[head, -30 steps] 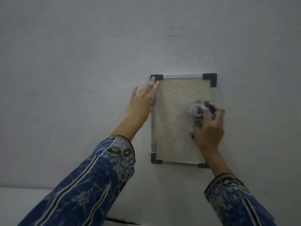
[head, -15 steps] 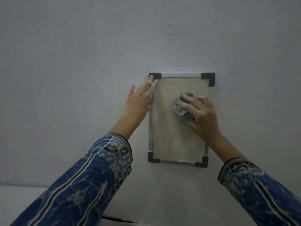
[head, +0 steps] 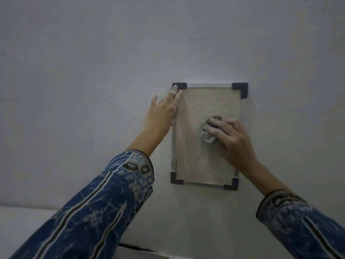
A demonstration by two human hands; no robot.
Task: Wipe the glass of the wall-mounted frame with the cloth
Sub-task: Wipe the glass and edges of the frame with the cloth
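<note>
a small frame point(head: 206, 181) hangs on a pale wall point(head: 93, 71). the left hand point(head: 161, 111), fingers spread flat, braces its upper left edge. the right hand point(head: 232, 136) presses a bunched grey cloth point(head: 209, 135), fingers curled over it, against mid-glass point(head: 201, 109). the cloth looks soft; the glass likely fragile, so light pressure suits.

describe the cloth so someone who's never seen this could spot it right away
On the pale wall hangs one frame with black corners. Over its beige glass, right of centre, the right hand presses the cloth: a small crumpled grey wad, the only soft thing there.
</note>
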